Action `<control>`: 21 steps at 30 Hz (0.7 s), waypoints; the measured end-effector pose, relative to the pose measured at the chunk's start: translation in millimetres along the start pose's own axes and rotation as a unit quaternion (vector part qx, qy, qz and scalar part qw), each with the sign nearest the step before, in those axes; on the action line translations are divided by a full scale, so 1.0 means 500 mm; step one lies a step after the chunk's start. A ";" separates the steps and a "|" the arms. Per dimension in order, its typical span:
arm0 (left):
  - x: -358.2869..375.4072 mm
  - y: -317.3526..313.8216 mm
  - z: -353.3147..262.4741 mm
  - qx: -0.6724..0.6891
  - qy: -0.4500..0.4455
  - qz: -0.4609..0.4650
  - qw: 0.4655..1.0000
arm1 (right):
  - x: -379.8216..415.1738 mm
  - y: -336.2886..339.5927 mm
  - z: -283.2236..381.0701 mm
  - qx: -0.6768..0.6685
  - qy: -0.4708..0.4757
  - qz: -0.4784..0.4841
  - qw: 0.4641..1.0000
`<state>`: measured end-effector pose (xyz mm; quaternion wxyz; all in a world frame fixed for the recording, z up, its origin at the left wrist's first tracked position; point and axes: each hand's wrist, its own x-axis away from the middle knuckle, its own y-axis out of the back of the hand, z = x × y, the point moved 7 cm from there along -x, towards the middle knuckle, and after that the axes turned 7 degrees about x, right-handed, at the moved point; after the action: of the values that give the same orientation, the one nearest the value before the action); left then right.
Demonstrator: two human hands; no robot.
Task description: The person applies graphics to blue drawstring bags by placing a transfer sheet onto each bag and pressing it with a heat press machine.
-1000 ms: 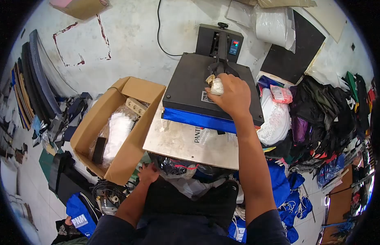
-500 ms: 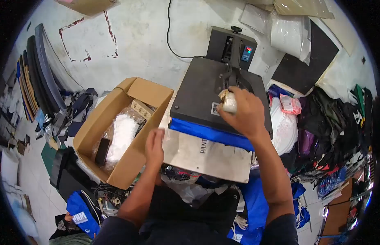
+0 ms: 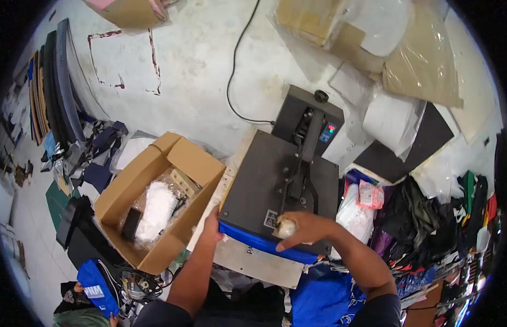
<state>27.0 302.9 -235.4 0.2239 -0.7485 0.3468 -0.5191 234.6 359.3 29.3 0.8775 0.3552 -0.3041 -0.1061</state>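
Note:
A dark heat press (image 3: 259,174) with a lit red display stands in front of me, its top plate down over blue fabric (image 3: 264,241) that sticks out along the front edge. My right hand (image 3: 305,228) is closed around the whitish wrapped end of the press handle (image 3: 287,228), thumb pointing down toward the front. At the front left corner of the press, my left hand (image 3: 211,229) has its fingers at the blue fabric's edge, partly hidden. Below the fabric a pale board (image 3: 264,267) with dark lettering juts toward me.
An open cardboard box (image 3: 120,201) holding white sheets, a power strip and a dark block stands to the left. Clothes (image 3: 411,218) are heaped at the right, beside a pink packet (image 3: 370,194). Another person's hand shows by a blue bag (image 3: 98,286) at lower left. Blue fabric hangs below the press.
The handle has come down toward me with my right hand on it. My left hand has moved up to the blue fabric's left corner. The view has shifted, too.

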 end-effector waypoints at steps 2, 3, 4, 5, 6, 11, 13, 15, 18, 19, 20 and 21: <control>-0.006 0.004 0.009 0.011 -0.029 -0.015 0.999 | -0.003 0.006 -0.003 0.024 0.000 -0.026 0.999; -0.015 0.021 0.001 0.006 -0.056 -0.027 0.998 | -0.010 0.005 -0.004 0.011 -0.001 -0.022 1.000; -0.039 0.038 0.002 -0.013 -0.057 -0.016 0.998 | -0.012 -0.002 -0.020 0.033 -0.057 -0.013 0.998; -0.047 0.051 0.009 -0.027 -0.057 -0.007 0.998 | -0.009 -0.010 -0.027 0.058 -0.114 0.002 0.992; -0.020 0.028 0.004 -0.028 -0.047 -0.005 0.998 | -0.003 -0.007 -0.019 0.082 -0.167 0.017 0.982; -0.033 0.032 0.000 0.002 -0.037 -0.112 0.993 | -0.018 -0.002 -0.008 0.038 -0.184 0.080 0.979; -0.018 0.008 0.007 0.057 -0.019 -0.044 0.997 | -0.010 -0.002 -0.013 0.012 -0.180 0.112 0.977; -0.021 0.013 -0.002 0.025 -0.021 -0.085 0.996 | -0.010 -0.003 -0.019 0.000 -0.181 0.141 0.973; -0.008 0.039 0.032 0.009 -0.007 -0.090 0.996 | 0.045 0.095 0.063 -0.044 -0.232 0.167 0.957; -0.039 0.030 0.017 0.036 -0.026 -0.039 0.998 | 0.058 0.096 0.059 -0.044 -0.230 0.160 0.959; -0.057 0.053 0.018 -0.013 -0.038 -0.090 0.995 | 0.057 0.116 0.051 0.001 -0.185 0.085 0.979; -0.049 0.086 0.012 -0.013 -0.040 -0.101 0.994 | 0.064 0.113 0.058 0.031 -0.142 0.018 0.989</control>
<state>14.9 292.7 -282.6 0.1743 -0.8025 0.2666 -0.5045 240.8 371.0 99.2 0.8161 0.3579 -0.4348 -0.1300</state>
